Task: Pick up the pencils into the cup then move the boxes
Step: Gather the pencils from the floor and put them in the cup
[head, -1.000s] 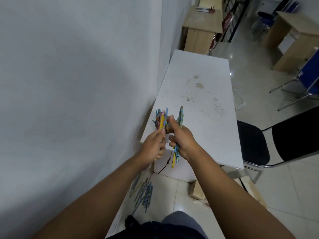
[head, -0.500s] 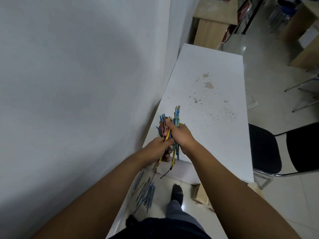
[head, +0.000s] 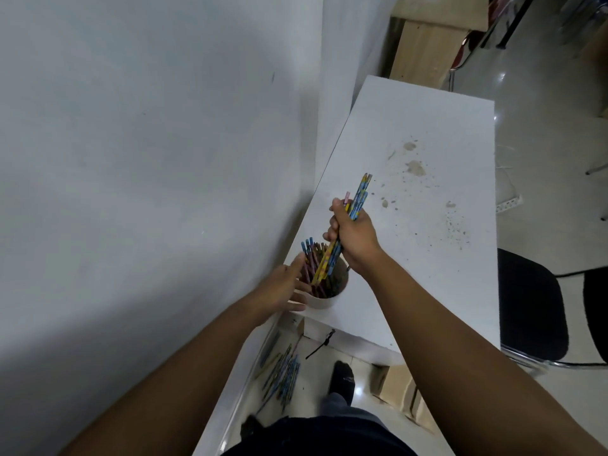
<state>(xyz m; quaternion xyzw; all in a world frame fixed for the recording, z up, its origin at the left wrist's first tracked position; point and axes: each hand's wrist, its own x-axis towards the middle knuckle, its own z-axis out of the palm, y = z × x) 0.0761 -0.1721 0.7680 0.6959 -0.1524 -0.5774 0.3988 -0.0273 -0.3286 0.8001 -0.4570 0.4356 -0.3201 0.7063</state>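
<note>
Bare forearms [head: 424,324], no sleeves — dark trousers [head: 316,436], black sock [head: 342,381].

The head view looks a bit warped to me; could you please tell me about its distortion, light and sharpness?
Head view: wide-angle bending curves the white table's edges; dim, soft light; glare on the floor tiles; pencils on the floor slightly blurred.

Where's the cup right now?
In the head view, the cup stands at the near left corner of the white table, beside the wall, with the left hand against its side.
</note>
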